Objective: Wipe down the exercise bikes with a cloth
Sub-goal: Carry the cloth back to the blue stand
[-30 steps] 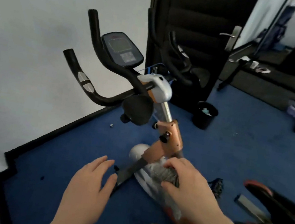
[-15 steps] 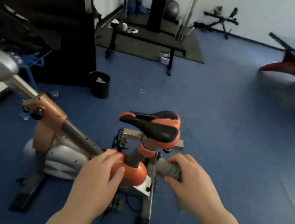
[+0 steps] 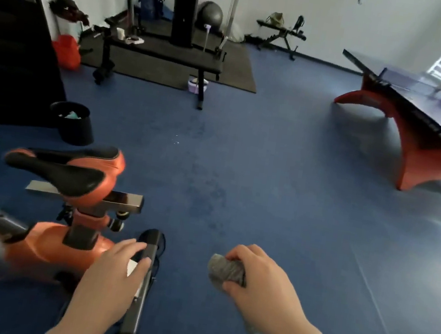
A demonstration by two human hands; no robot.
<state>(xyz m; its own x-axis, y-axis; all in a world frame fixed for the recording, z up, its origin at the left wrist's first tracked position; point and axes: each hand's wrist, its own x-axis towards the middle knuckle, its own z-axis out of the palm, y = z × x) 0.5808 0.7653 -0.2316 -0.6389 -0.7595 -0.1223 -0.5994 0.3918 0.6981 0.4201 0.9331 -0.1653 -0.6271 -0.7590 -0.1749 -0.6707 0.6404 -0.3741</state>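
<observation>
Right hand [image 3: 262, 283] clenches cloth [image 3: 226, 271] beside bike [image 3: 55, 245], over open floor [image 3: 279, 203].

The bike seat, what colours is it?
The seat is black on top with orange sides and back, seen clearly in the head view.

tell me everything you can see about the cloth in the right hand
The cloth is grey and looks like a coarse, woven or knitted fabric. It is bunched into a tight wad, and the right hand closes its fingers over the top, with the thumb under it. Most of the wad sticks out to the left of the fist. It is held in the air above the blue floor, apart from the exercise bike, and touches only that hand.
</observation>
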